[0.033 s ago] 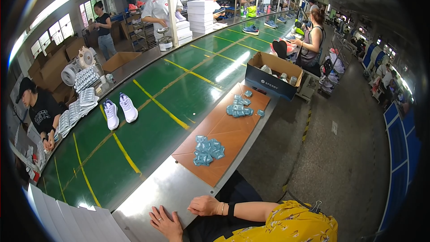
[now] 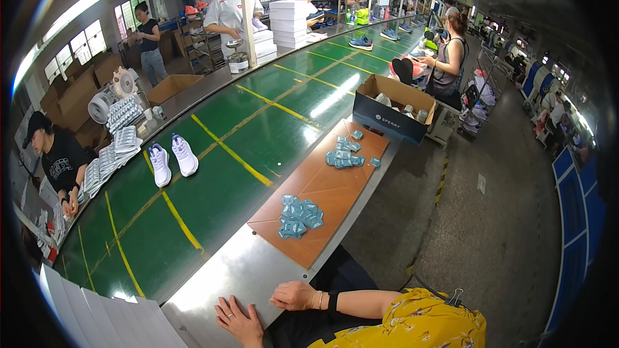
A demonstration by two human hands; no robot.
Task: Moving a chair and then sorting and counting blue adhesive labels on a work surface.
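Observation:
My left hand [image 2: 240,323] lies flat on the bare metal end of the bench [image 2: 216,287], fingers spread, a ring on one of them. Beside it, at the bench edge, my right hand [image 2: 294,296] rests with fingers curled in and nothing visible in them. A bracelet and a black band circle that wrist. Beyond my hands, a brown board [image 2: 277,222] carries a near pile of small blue-grey packets [image 2: 300,218] and a farther pile of similar packets [image 2: 345,154]. Neither hand touches them.
A green conveyor [image 2: 238,135] with yellow lines runs past the bench, carrying a pair of pale lavender sneakers [image 2: 173,160]. An open dark box [image 2: 390,116] stands at the bench's far end. White boxes [image 2: 97,316] are at lower left. Co-workers stand or sit along the line.

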